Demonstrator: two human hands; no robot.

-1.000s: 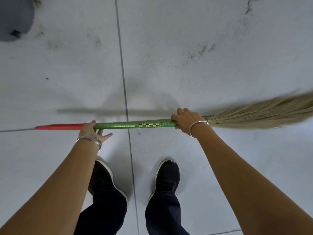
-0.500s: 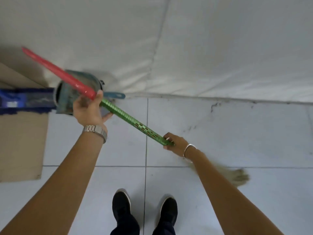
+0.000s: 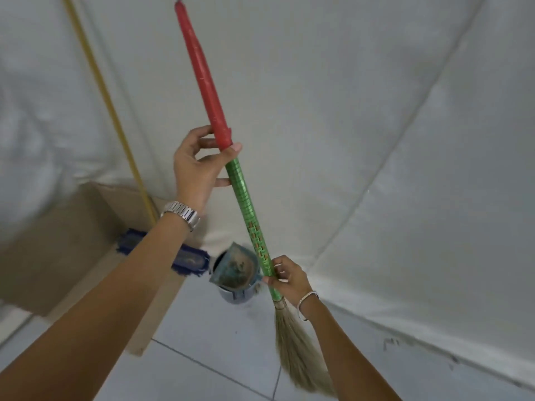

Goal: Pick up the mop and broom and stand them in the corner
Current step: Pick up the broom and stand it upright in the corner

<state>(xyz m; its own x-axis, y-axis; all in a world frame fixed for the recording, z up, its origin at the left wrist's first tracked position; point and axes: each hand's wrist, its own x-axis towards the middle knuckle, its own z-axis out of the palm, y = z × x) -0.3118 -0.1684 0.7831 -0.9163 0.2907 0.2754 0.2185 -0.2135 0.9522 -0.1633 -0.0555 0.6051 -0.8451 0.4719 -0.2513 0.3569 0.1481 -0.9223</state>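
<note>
The broom (image 3: 246, 204) has a red upper handle, a green woven lower handle and a straw head that hangs down near the tiled floor. It stands nearly upright, its top leaning a little left. My left hand (image 3: 197, 166) grips it where red meets green. My right hand (image 3: 286, 277) grips the bottom of the green part, just above the straw. The mop (image 3: 185, 259) has a blue head on the floor by the wall; its yellow pole (image 3: 110, 111) leans up against the white cloth-covered wall.
A blue bucket (image 3: 236, 293) with a dustpan (image 3: 234, 269) in it stands at the wall's foot, just left of the broom. Brown cardboard (image 3: 72, 244) covers the floor and wall on the left. White cloth (image 3: 376, 140) covers the walls.
The broom has swung from lying flat, through a slant, to nearly upright. My view has lifted from the floor to the wall, and the straw head now hangs down.
</note>
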